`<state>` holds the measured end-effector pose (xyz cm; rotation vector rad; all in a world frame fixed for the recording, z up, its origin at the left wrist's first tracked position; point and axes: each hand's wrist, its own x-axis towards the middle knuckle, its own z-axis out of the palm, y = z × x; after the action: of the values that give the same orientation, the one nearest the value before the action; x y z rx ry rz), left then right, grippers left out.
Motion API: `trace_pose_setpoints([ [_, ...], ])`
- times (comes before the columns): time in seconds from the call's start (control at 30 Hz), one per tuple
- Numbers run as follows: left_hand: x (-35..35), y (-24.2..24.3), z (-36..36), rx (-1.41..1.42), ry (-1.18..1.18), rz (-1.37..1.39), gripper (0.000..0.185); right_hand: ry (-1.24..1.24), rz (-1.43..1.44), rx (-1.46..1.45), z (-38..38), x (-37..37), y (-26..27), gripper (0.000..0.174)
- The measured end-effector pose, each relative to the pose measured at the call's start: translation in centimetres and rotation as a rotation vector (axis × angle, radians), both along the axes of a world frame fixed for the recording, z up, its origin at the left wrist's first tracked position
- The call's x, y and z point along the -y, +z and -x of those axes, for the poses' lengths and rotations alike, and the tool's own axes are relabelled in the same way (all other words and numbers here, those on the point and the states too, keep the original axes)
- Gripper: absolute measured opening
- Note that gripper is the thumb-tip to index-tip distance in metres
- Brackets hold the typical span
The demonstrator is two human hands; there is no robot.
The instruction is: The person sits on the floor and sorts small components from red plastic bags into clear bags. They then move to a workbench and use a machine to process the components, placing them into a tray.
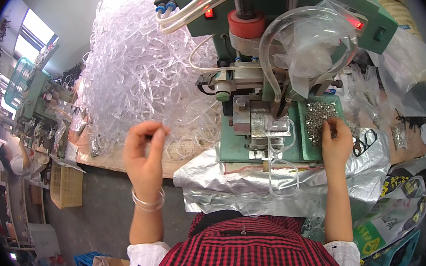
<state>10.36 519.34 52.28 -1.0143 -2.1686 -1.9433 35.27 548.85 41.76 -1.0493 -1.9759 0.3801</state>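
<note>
My left hand [145, 157] is raised in front of the workbench edge, thumb and index fingertips together, and no object shows between them. My right hand [336, 144] is at the right side of a green tray [314, 155], its fingertips bent over small shiny metal pieces [316, 120]. Whether it pinches a piece cannot be seen. To the left of the tray stands a green bench press [213, 133] with a metal die block [263, 119] under its head. A clear plastic strap loop [284, 178] hangs from the die over the press base's front edge.
A tall heap of clear plastic straps [138, 63] covers the bench's left side. Silver sheeting [207, 183] drapes over the front edge. Black-handled scissors [363, 143] lie right of my right hand. A person [19, 159] sits at another machine far left, near a yellow crate [67, 187].
</note>
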Motion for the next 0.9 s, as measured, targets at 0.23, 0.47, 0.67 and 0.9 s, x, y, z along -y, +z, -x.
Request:
trace_pose_setpoints([
  [0.23, -8.0, -6.9, 5.9, -0.782, 0.029, 0.641, 0.019, 0.079, -0.067, -0.009, 0.3, 0.6, 0.9, 0.012],
  [0.47, -5.9, -11.1, 8.3, -0.354, 0.017, 0.443, 0.011, 0.011, 0.283, -0.119, -3.9, 2.3, 2.2, 0.014],
  [0.67, -5.0, -7.3, 7.1, 0.636, -0.186, 0.025, 0.008, 0.488, 0.399, -0.283, 0.9, 4.0, 8.2, 0.017],
  [0.9, -4.0, -7.4, 2.9, 0.559, -0.306, -0.365, 0.007, 0.561, 0.555, -0.449, 6.6, 5.2, 7.7, 0.046],
])
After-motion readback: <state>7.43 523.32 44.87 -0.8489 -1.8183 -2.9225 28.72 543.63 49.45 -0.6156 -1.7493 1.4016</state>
